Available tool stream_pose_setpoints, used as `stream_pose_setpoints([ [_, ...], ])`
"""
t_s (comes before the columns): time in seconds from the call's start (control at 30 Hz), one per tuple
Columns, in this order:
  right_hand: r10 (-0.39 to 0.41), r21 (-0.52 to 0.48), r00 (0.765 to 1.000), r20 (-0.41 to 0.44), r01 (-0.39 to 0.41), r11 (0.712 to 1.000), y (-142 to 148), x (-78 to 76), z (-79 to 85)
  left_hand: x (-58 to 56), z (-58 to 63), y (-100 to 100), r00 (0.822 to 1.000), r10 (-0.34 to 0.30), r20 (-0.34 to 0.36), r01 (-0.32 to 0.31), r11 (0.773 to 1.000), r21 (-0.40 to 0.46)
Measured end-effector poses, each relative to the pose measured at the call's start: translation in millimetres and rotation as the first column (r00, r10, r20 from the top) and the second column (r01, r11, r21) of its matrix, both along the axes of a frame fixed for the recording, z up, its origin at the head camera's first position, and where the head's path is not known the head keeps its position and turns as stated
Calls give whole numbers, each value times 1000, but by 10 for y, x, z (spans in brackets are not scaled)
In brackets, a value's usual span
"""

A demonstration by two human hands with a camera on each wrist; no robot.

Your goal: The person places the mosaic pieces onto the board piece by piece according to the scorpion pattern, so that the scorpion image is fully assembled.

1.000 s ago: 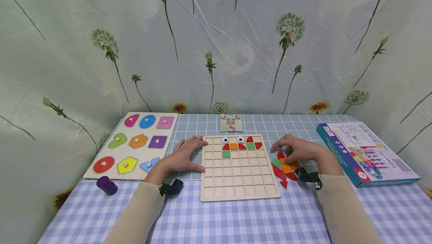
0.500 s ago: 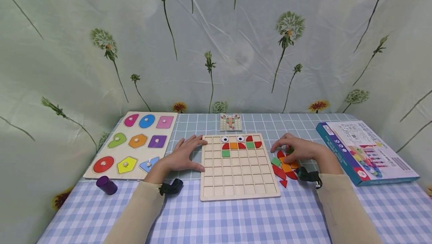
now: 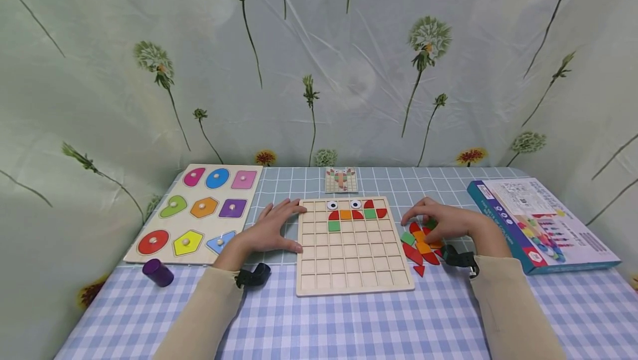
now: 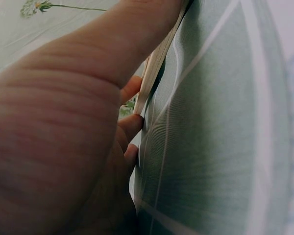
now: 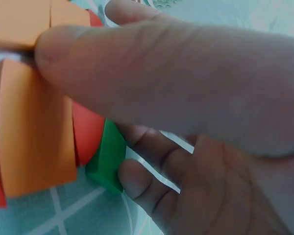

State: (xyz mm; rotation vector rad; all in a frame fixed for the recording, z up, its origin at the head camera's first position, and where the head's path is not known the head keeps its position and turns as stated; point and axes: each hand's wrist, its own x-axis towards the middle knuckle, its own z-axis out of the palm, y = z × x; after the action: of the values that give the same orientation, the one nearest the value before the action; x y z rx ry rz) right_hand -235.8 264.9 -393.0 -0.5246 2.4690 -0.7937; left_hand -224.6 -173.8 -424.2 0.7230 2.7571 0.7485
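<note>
My left hand [image 3: 269, 231] lies at the left edge of a pale wooden grid board [image 3: 349, 263], fingers spread and touching its side. In the left wrist view, fingertips [image 4: 132, 125] meet the board's edge. Coloured pieces sit in the upper board: two round eyes, red quarter-circles, an orange square and two green squares [image 3: 334, 226]. My right hand [image 3: 451, 222] is over a loose pile of red, orange and green pieces beside the board. Its thumb [image 5: 63, 46] rests on an orange piece [image 5: 36, 132], and other fingertips are close to a green piece [image 5: 108, 161].
A small pattern card [image 3: 341, 180] lies behind the board. To the left are a knobbed shape puzzle [image 3: 199, 232] and a purple cylinder [image 3: 158, 273]. A flat boxed game [image 3: 543, 224] lies at the right, on the checked cloth [image 3: 349, 327].
My right hand has shifted slightly right over the pile, its thumb moving a little across the orange pieces. The left hand and the board stay where they were.
</note>
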Motion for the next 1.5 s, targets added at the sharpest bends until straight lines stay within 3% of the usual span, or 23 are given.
stream_pose_setpoints([
  [0.4,10,-13,999,-46,-10,1000,-6,-33,-8,-7,-13,-9,1000,-6,-8,6,1000,1],
  [0.73,-74,-9,992,-103,74,997,-101,-67,-26,0,3,-1,1000,-2,-7,2,1000,-2],
  [1.23,-165,21,955,-247,175,984,-283,-81,-75,-2,0,-5,1000,1,-3,-1,1000,1],
  [1.5,-129,22,947,-295,141,990,-352,-74,-64,-8,-7,-4,1000,0,-8,0,1000,0],
])
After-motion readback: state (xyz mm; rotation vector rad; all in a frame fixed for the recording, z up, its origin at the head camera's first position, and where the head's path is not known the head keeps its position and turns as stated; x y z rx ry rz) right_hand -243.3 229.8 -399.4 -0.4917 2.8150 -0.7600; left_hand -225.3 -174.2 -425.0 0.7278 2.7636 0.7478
